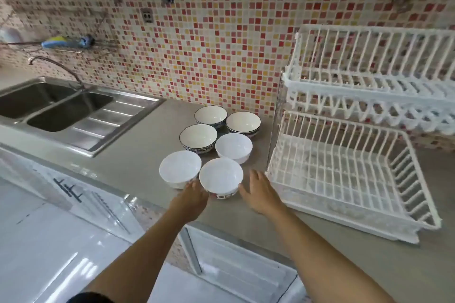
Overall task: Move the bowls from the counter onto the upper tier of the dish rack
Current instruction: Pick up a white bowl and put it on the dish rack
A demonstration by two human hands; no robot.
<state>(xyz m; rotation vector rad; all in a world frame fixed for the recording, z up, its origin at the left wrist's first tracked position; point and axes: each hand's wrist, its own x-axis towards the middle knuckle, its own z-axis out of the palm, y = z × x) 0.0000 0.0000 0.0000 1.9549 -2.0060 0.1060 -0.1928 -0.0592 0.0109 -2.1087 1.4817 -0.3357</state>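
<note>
Steel double sink [56,108] at far L, set into grey counter [138,155], curved tap [55,66] behind it. Blue brush-like item [66,41] on wire wall shelf above; details blurred. Red/yellow/pink mosaic tile wall [209,39] along back. White glossy cabinet fronts [49,241] below counter edge.

Six bowls on counter, centre, grouped in 3 rows of 2, all upright, white inside. Front L bowl [180,168] plain white, just beside front R bowl [221,174], which has red/dark pattern low on outer wall. Mid L bowl [198,137] w/ dark rim & blue pattern; mid R bowl [234,146] plain white. Back L bowl [210,116] & back R bowl [243,122] both dark-rimmed. None on rack yet.

Left hand [193,198] at near-L side of front R bowl, fingers against its outer wall, partly hidden under rim; can't tell how far curled. Right hand [259,190] just R of same bowl, fingers spread & apart, palm facing bowl, small gap visible, holding nothing.

White 2-tier dish rack [349,174] at R on counter. Upper tier [374,66] slatted, bare. Lower tier [339,167] a wire basket, also bare.
</note>
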